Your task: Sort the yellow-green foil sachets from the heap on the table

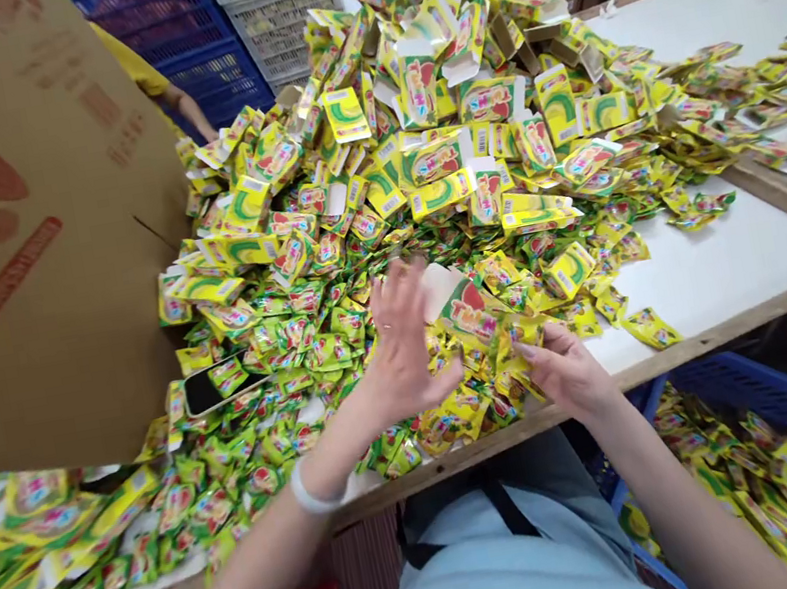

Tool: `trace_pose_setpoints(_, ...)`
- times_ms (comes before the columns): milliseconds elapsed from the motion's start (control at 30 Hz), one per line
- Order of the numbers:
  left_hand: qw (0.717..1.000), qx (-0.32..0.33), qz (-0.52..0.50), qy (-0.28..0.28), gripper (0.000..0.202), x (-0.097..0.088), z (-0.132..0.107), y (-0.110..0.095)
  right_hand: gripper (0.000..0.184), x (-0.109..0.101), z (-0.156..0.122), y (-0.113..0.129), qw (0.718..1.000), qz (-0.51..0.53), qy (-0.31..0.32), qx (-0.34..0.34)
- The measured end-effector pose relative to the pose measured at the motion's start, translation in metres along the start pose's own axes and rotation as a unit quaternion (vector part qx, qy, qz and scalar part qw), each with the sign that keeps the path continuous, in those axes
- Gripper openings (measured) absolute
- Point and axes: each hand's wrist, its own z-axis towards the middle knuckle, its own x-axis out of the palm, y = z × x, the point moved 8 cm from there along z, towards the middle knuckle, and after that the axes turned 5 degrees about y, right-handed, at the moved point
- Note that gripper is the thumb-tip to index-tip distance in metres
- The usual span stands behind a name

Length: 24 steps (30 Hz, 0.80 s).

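My left hand (405, 338), a white band on its wrist, is over the heap with its fingers spread and slightly blurred; it holds nothing that I can see. Just right of it is a small yellow-green candy box (470, 309) with its white flap standing open. My right hand (566, 368) pinches a yellow candy packet (516, 342) between thumb and fingers, beside the lower end of that box. Around both hands lie many loose green and yellow candy packets (331, 351). Behind them rises a tall pile of small printed boxes (435, 160).
A large brown carton (100, 316) stands at the left. A phone (205, 394) lies among packets. The white table has a wooden edge (739, 315). Below right is a blue crate (768, 391) of packets. Another person's yellow sleeve (132, 64) shows behind the carton, near stacked crates (280, 20).
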Motion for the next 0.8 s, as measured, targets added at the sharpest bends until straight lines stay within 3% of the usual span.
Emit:
trace_pose_setpoints(67,0.984,-0.063,-0.163,-0.043,0.056,0.010,-0.016,0.014,0.031,0.017,-0.007,-0.012,0.998,0.028,0.042,0.031)
trace_pose_setpoints(167,0.913,-0.117,-0.374,-0.115,0.049,0.028,-0.024,0.027,0.027,0.028,-0.018,-0.018,0.994,0.000,0.091,0.058)
trace_pose_setpoints(233,0.862,-0.137,-0.453,-0.180,0.045,0.031,-0.027,0.030,0.029,0.017,-0.021,-0.003,0.996,-0.062,0.053,0.027)
trace_pose_setpoints(300,0.838,-0.158,-0.493,-0.173,0.044,0.035,-0.028,0.027,0.029,0.002,-0.023,0.028,0.990,-0.131,-0.017,-0.048)
trace_pose_setpoints(400,0.848,-0.177,-0.496,-0.059,0.040,0.048,-0.027,0.008,0.022,0.009,-0.027,0.080,0.954,-0.226,-0.046,-0.191)
trace_pose_setpoints(467,0.855,-0.176,-0.487,-0.020,0.036,0.050,-0.029,-0.004,0.018,0.033,-0.027,0.101,0.916,-0.299,0.004,-0.266)
trace_pose_setpoints(533,0.858,-0.180,-0.480,-0.013,0.032,0.049,-0.030,-0.011,0.016,0.058,-0.025,0.107,0.875,-0.374,0.071,-0.299)
trace_pose_setpoints(667,0.867,-0.189,-0.460,0.014,0.020,0.047,-0.034,-0.012,0.016,0.079,-0.018,0.098,0.819,-0.490,0.168,-0.247)
trace_pose_setpoints(800,0.896,-0.175,-0.404,0.050,0.028,0.051,-0.035,-0.008,0.016,0.080,-0.015,0.090,0.754,-0.589,0.247,-0.156)
